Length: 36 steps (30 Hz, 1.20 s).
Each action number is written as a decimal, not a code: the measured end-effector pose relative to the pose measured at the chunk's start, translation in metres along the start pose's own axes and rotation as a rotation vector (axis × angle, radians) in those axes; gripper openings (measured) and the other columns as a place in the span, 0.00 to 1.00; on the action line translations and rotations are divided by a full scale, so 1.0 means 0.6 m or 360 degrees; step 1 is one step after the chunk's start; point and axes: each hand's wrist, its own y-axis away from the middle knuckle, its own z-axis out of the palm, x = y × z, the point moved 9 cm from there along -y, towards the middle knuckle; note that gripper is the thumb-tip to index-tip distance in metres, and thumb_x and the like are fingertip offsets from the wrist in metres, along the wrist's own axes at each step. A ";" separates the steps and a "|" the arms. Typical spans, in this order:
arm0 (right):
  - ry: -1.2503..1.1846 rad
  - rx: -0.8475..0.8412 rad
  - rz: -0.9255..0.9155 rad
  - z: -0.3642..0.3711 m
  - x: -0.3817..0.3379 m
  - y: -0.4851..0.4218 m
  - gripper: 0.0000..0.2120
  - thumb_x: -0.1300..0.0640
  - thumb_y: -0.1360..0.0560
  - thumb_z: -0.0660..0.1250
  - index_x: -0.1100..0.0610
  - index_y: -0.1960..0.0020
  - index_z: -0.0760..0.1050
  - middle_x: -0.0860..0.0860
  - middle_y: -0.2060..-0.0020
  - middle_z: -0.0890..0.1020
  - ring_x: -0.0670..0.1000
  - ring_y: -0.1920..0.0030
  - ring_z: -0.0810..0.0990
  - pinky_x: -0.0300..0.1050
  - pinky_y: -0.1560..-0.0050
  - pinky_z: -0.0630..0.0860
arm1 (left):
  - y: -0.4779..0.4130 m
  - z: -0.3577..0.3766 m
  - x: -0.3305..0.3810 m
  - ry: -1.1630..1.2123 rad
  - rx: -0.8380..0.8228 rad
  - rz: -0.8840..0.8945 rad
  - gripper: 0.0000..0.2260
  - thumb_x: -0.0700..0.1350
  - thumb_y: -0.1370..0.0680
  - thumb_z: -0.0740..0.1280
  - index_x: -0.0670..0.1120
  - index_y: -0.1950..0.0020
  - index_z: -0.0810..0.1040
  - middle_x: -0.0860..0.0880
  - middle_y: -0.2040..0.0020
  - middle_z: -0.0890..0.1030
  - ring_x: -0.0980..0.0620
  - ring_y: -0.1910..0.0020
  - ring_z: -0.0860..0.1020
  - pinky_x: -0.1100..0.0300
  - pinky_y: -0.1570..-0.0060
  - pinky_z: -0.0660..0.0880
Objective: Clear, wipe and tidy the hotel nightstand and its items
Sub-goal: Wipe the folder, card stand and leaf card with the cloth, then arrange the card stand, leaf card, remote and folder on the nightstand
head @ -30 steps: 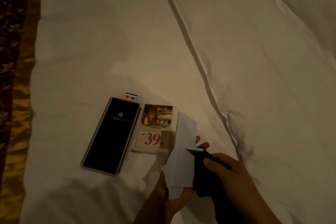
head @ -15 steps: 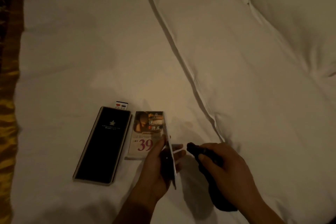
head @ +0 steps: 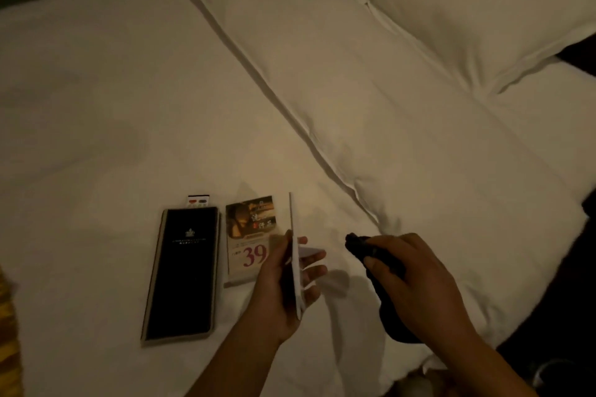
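On the white bed sheet (head: 113, 113) lies a long black folder (head: 183, 271) with a small card (head: 197, 201) sticking out at its top. Right of it lies a promo card (head: 250, 235) printed with "39". My left hand (head: 287, 287) holds a thin white card (head: 294, 248) on edge, just right of the promo card. My right hand (head: 416, 280) grips a dark cloth (head: 358, 243) a short way to the right of the white card, not touching it.
A folded white duvet (head: 403, 106) runs diagonally across the right of the bed, with a pillow (head: 467, 3) at the top right. A gold-patterned fabric (head: 6, 316) borders the bed at the left. The dark floor shows at the bottom right.
The white card went from lying flat-faced towards me to standing on edge in my left hand. My right hand with the cloth drew away from it to the right. The view shifted.
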 end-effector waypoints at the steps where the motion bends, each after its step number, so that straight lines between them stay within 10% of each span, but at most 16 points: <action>1: 0.0009 0.0013 0.0015 -0.006 0.005 0.009 0.12 0.50 0.24 0.67 0.40 0.42 0.76 0.39 0.54 0.73 0.39 0.58 0.76 0.30 0.64 0.68 | 0.000 0.007 -0.009 -0.0025 -0.0011 -0.0025 0.24 0.59 0.34 0.70 0.47 0.42 0.81 0.43 0.54 0.87 0.49 0.64 0.85 0.60 0.74 0.78; 19: -0.0043 0.0373 0.0316 -0.219 0.279 0.156 0.14 0.46 0.25 0.66 0.40 0.40 0.76 0.40 0.52 0.73 0.38 0.57 0.75 0.32 0.62 0.72 | -0.030 0.255 -0.289 -0.0493 -0.0100 -0.0340 0.19 0.57 0.23 0.65 0.45 0.39 0.80 0.43 0.55 0.87 0.48 0.64 0.85 0.58 0.69 0.79; 26: -0.0099 0.0542 0.0447 -0.330 0.393 0.247 0.13 0.46 0.26 0.66 0.39 0.41 0.76 0.38 0.51 0.71 0.37 0.55 0.74 0.32 0.62 0.71 | -0.007 0.360 -0.417 -0.0653 -0.0148 -0.0406 0.27 0.57 0.34 0.71 0.45 0.40 0.82 0.41 0.53 0.87 0.46 0.64 0.85 0.52 0.57 0.76; 36: -0.0087 0.0862 0.0834 -0.487 0.631 0.447 0.11 0.42 0.26 0.65 0.38 0.43 0.75 0.38 0.51 0.71 0.40 0.56 0.76 0.38 0.60 0.77 | -0.021 0.511 -0.644 -0.0960 -0.0325 -0.0549 0.21 0.56 0.33 0.70 0.46 0.46 0.84 0.42 0.55 0.87 0.47 0.68 0.84 0.57 0.70 0.79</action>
